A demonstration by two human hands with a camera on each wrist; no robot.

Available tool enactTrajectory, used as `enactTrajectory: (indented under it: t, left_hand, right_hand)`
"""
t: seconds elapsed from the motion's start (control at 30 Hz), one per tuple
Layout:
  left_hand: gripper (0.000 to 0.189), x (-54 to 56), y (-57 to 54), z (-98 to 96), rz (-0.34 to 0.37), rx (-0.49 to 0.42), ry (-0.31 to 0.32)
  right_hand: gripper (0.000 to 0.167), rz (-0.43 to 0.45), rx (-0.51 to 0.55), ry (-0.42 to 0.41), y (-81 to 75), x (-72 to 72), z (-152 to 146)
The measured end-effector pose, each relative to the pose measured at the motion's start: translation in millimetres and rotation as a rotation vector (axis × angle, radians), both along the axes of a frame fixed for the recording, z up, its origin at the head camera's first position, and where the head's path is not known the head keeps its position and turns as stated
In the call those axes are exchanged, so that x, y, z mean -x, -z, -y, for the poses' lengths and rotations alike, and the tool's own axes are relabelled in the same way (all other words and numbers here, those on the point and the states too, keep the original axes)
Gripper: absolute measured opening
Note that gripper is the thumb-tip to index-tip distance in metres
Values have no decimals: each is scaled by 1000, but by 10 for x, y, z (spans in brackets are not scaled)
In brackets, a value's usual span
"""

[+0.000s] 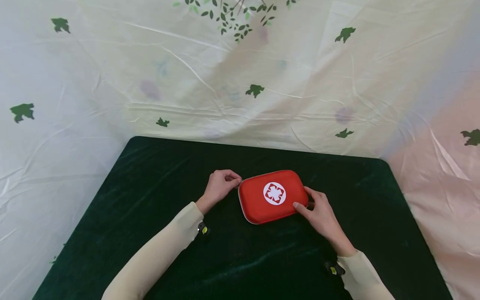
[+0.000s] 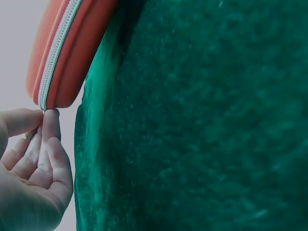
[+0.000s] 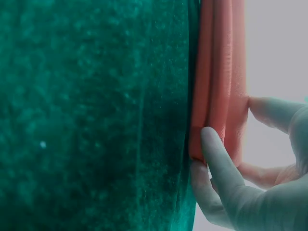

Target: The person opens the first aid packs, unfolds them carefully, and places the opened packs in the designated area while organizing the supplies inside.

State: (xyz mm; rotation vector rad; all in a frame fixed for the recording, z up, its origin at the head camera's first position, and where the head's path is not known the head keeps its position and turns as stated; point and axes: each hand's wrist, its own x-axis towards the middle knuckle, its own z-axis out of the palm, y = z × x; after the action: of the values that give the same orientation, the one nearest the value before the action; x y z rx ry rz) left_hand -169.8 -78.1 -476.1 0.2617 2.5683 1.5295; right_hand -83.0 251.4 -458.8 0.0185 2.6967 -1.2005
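The red, rounded-rectangular, fabric-covered case (image 1: 273, 209) is positioned at or just above the dark green, velvety table covering (image 1: 247, 258); full contact cannot be confirmed. The white, round cross emblem (image 1: 274, 193) faces upward. The long axis runs slightly counterclockwise of the 9-to-3 line.

Left hand (image 1: 220, 185): thumb and index fingertips are together at the case's 10 o'clock corner, pinching at the end of the grey-white toothed zipper (image 2: 58, 47); the pinched part is hidden.

Right hand (image 1: 320, 212): clamped on the case's 3-to-4 o'clock end, thumb on the top face, fingers against the side wall.

Margins: a narrower band of green separates the case from the table's far edge at 12 o'clock; broader spans extend toward 6 and 9 o'clock. Beyond the far edge stands the pale, creased, leaf-printed fabric curtain (image 1: 300, 104).
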Motion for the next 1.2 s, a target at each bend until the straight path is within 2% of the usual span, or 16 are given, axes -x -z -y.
enactTrajectory:
  t: [0.5,0.63,0.67,0.7,0.9,0.93,1.2]
  left_hand:
    - [11,241,37,-97,-10,64,-14]
    - [11,299,57,-132,-16,98,-6]
    - [11,313,61,-140,-18,104,-3]
    - [12,350,121,-135,-31,99,9]
    - [13,379,128,-145,-29,110,23]
    - [13,353,70,-159,-16,120,15]
    - [13,351,49,-167,-15,128,24]
  right_hand:
    - [75,-49,-61,-32,1,-124,33]
    - [76,-80,-128,-38,-7,-133,24]
    - [77,-90,-152,-39,-16,-134,27]
    - [77,-105,-180,-38,-23,-131,31]
    - [80,-214,-319,-53,-65,-87,149]
    - [80,-232,-337,-63,-69,-75,178]
    - [72,-373,-420,-198,-39,67,398]
